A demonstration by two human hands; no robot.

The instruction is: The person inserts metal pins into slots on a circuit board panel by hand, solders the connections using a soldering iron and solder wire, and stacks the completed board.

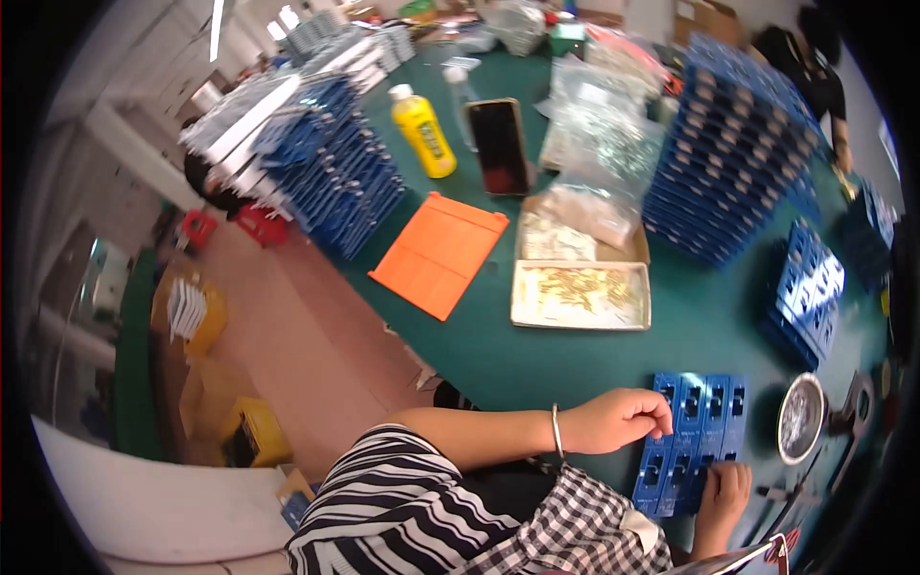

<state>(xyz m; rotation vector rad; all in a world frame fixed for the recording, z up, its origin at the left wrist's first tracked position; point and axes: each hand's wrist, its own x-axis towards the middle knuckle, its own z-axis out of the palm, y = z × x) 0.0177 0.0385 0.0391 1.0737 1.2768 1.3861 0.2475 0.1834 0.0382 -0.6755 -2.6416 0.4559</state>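
A blue plastic panel (692, 419) with rows of small rectangular openings lies at the front right of the green table. My left hand (616, 421), with a bangle on its wrist, is over the panel's left edge. Its fingers are curled in with thumb and forefinger close together; whatever they hold is too small or hidden. My right hand (725, 487) rests at the panel's lower right, fingers bent down onto its surface. Those fingertips are partly hidden, so I cannot make out anything in them. Just right of the panel is a round metal bowl (801, 418) of small shiny parts.
Beyond the panel sits a shallow box (581, 319) of small brass-coloured pieces, with plastic bags (606, 144) behind. An orange tray (440, 256), yellow bottle (423, 132) and phone (498, 147) lie farther left. Blue panel stacks (728, 153) rise both sides. Tools (849, 422) lie right; another person (815, 81) is far right.
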